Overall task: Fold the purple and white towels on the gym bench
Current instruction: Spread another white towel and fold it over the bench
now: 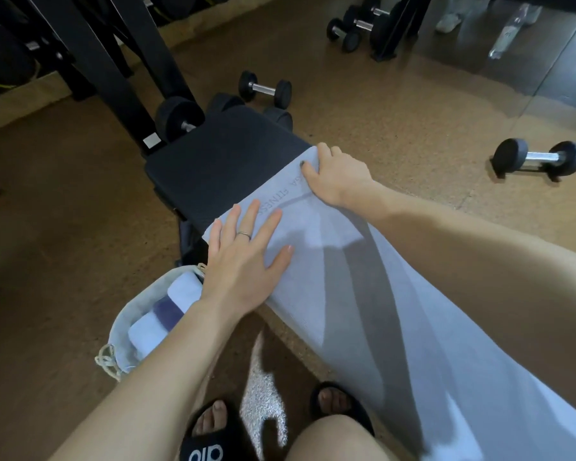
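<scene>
I see a pale towel (363, 277) laid along the dark counter (226, 161), its far end under both hands and its near end running back past my right forearm toward the lower right; a line of printed letters crosses the cloth between the hands. My left hand (243, 257) lies flat on the towel, fingers spread wide, palm down, holding nothing, a ring (244, 234) on one finger; my right hand (336, 176) is curled over the towel's far corner at the counter's right edge, thumb on top of the cloth and fingers wrapped over the edge, gripping that corner. Beyond the hands the counter's bare black pad stretches away; a shadowed crease runs down the towel from below the right hand.

Just beneath my left wrist, on the floor (64, 261) beside the counter, sits a drawstring bag (127, 327) with rolled towels (160, 317) inside, white with a purple band showing. Below both forearms are my feet in black slides (210, 437). Far past the right hand one dumbbell (541, 158) rests on the floor; another dumbbell (265, 89) lies beyond the counter's far end, and a rack frame (113, 71) rises past the left hand.
</scene>
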`<act>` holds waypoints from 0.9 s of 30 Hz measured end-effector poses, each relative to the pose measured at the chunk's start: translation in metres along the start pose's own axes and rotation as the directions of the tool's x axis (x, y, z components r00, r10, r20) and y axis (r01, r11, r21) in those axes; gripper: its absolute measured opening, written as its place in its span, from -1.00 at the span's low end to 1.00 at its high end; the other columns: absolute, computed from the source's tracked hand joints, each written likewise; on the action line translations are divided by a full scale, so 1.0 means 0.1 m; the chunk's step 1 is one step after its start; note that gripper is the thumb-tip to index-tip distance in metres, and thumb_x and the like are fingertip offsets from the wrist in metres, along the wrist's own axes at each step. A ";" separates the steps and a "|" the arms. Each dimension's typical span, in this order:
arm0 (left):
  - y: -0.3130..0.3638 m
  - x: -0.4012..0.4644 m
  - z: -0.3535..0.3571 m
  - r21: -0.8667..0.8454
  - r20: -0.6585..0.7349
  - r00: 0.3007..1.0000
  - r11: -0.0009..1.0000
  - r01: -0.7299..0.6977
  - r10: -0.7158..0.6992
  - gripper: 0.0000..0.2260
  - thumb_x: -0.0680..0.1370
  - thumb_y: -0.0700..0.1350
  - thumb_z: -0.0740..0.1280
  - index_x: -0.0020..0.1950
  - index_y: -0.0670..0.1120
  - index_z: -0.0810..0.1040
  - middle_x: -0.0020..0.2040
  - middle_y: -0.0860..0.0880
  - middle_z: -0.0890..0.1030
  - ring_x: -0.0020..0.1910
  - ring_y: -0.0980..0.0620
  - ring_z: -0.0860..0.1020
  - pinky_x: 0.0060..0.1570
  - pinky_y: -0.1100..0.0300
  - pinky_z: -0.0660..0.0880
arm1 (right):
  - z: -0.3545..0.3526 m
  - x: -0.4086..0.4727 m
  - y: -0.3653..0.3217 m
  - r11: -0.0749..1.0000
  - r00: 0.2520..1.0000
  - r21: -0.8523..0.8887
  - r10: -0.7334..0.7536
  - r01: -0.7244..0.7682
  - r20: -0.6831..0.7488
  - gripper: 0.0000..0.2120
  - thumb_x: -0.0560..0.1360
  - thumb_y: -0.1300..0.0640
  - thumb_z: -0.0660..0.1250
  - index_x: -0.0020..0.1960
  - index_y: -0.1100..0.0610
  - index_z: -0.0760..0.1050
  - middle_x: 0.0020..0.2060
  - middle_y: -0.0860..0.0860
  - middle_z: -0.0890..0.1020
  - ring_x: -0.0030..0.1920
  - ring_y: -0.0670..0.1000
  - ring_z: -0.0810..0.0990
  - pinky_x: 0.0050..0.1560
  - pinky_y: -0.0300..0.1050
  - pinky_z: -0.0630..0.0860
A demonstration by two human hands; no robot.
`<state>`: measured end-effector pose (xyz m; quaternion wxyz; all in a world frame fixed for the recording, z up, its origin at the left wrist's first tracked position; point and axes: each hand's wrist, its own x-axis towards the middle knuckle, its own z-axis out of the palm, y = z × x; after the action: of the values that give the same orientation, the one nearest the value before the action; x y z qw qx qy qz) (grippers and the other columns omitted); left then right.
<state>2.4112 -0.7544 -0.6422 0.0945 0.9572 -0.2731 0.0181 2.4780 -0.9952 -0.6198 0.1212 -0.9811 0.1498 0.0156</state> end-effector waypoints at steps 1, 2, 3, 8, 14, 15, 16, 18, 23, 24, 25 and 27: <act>0.00 0.00 0.00 -0.002 -0.005 1.000 1.000 0.002 -0.002 -0.39 0.61 0.37 -0.09 0.63 0.21 0.16 0.67 0.02 0.09 0.65 -0.11 -0.01 0.57 -0.07 -0.20 | -0.02 0.06 0.00 0.999 0.999 0.008 0.040 -0.040 0.003 -0.45 0.64 -0.24 -0.06 0.41 0.12 0.29 0.27 0.14 0.51 0.22 0.22 0.52 0.08 0.11 0.37; 0.00 0.00 0.00 -0.006 -0.007 1.000 1.000 0.004 -0.004 -0.40 0.61 0.37 -0.08 0.63 0.21 0.16 0.67 0.02 0.09 0.65 -0.11 -0.01 0.57 -0.07 -0.21 | -0.03 0.11 0.00 0.998 0.998 0.007 0.066 -0.066 0.007 -0.43 0.63 -0.27 -0.08 0.38 0.13 0.32 0.24 0.14 0.54 0.18 0.23 0.54 0.04 0.10 0.34; 0.01 -0.01 0.00 -0.011 -0.005 1.000 1.000 0.005 -0.005 -0.40 0.61 0.37 -0.08 0.63 0.22 0.16 0.67 0.03 0.08 0.65 -0.10 -0.02 0.57 -0.07 -0.21 | -0.06 0.15 0.00 0.996 0.996 0.009 0.084 -0.084 0.023 -0.40 0.62 -0.30 -0.09 0.37 0.13 0.34 0.22 0.14 0.56 0.17 0.23 0.54 0.02 0.09 0.32; 0.03 0.03 -0.09 -0.001 0.131 0.991 0.999 0.038 -0.037 -0.40 0.62 0.39 -0.12 0.65 0.27 -0.01 0.68 0.10 -0.11 0.65 -0.03 -0.20 0.56 -0.06 -0.29 | -0.29 -0.01 0.31 0.968 0.972 0.156 0.169 -0.195 0.165 -0.37 0.65 -0.26 -0.14 0.49 0.12 0.30 0.37 0.21 0.47 0.31 0.29 0.46 0.24 0.15 0.37; 0.40 -0.02 -0.40 0.064 0.258 0.966 0.998 0.006 -0.022 -0.40 0.68 0.27 -0.06 0.68 0.13 -0.09 0.68 -0.04 -0.18 0.64 -0.12 -0.21 0.59 -0.11 -0.19 | -0.28 -1.43 0.74 0.992 0.991 -0.067 -0.112 0.108 -0.073 -0.41 0.62 -0.16 -0.10 0.57 0.04 0.20 0.45 0.12 0.37 0.47 0.18 0.29 0.44 0.17 0.22; 0.58 -0.06 -0.44 0.058 0.268 0.963 0.997 -0.050 0.033 -0.40 0.67 0.27 -0.04 0.68 0.13 -0.10 0.68 -0.06 -0.17 0.64 -0.11 -0.20 0.59 -0.10 -0.18 | -0.24 -1.69 0.80 0.990 0.992 -0.100 -0.110 0.103 -0.060 -0.44 0.63 -0.14 -0.09 0.57 0.03 0.20 0.48 0.10 0.34 0.50 0.15 0.23 0.47 0.18 0.17; 0.78 -0.10 -0.47 0.041 0.300 0.948 0.991 -0.124 0.106 -0.39 0.67 0.28 -0.04 0.67 0.14 -0.12 0.68 -0.05 -0.17 0.65 -0.11 -0.19 0.59 -0.09 -0.18 | -0.20 -1.91 0.88 0.989 0.995 -0.124 -0.082 0.076 -0.049 -0.48 0.65 -0.12 -0.08 0.56 0.02 0.21 0.50 0.09 0.30 0.53 0.14 0.18 0.48 0.19 0.13; 1.24 -0.20 -0.52 -0.014 0.406 0.878 0.963 -0.269 0.251 -0.36 0.65 0.32 -0.03 0.67 0.16 -0.14 0.68 -0.03 -0.16 0.65 -0.09 -0.18 0.59 -0.09 -0.16 | -0.15 -2.25 1.12 0.992 0.998 -0.124 0.020 -0.026 -0.053 -0.51 0.68 -0.10 -0.06 0.56 -0.01 0.20 0.55 0.07 0.23 0.55 0.13 0.12 0.49 0.21 0.10; 2.24 -0.62 -0.48 -0.086 0.577 0.717 0.903 -0.421 0.390 -0.20 0.55 0.46 0.08 0.66 0.15 -0.14 0.68 -0.01 -0.20 0.65 -0.09 -0.18 0.57 -0.21 -0.09 | -0.29 -2.87 1.81 0.953 0.951 -0.010 0.301 -0.302 -0.066 -0.53 0.67 -0.10 -0.05 0.55 -0.03 0.22 0.37 0.17 0.46 0.35 0.24 0.43 0.35 0.17 0.32; 2.37 -0.70 -0.45 -0.079 0.606 0.695 0.899 -0.431 0.387 -0.17 0.54 0.48 0.10 0.66 0.16 -0.16 0.67 -0.01 -0.22 0.65 -0.10 -0.21 0.56 -0.24 -0.09 | -0.33 -2.99 1.94 0.943 0.941 0.000 0.332 -0.333 -0.066 -0.57 0.68 -0.10 -0.04 0.49 -0.01 0.27 0.29 0.19 0.52 0.27 0.27 0.49 0.26 0.16 0.39; 2.46 -0.78 -0.41 -0.060 0.630 0.680 0.897 -0.439 0.375 -0.15 0.52 0.49 0.11 0.66 0.17 -0.18 0.67 -0.01 -0.26 0.64 -0.12 -0.24 0.55 -0.28 -0.10 | -0.37 -3.11 2.08 0.932 0.930 0.015 0.361 -0.361 -0.066 -0.60 0.68 -0.10 -0.04 0.41 0.02 0.32 0.22 0.21 0.55 0.20 0.28 0.53 0.19 0.15 0.43; 2.55 -0.90 -0.34 0.011 0.642 0.687 0.892 -0.452 0.340 -0.11 0.51 0.51 0.10 0.65 0.17 -0.24 0.65 -0.04 -0.33 0.63 -0.16 -0.29 0.53 -0.33 -0.11 | -0.42 -3.35 2.35 0.902 0.901 0.031 0.432 -0.431 -0.033 -0.58 0.68 -0.12 -0.09 0.33 0.06 0.38 0.17 0.21 0.58 0.15 0.27 0.57 0.13 0.14 0.48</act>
<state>2.2008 -0.9139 -0.5727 -0.0886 0.8302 -0.4869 -0.2565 2.0878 -1.1260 -0.6111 0.1231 -0.9224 0.3655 0.0209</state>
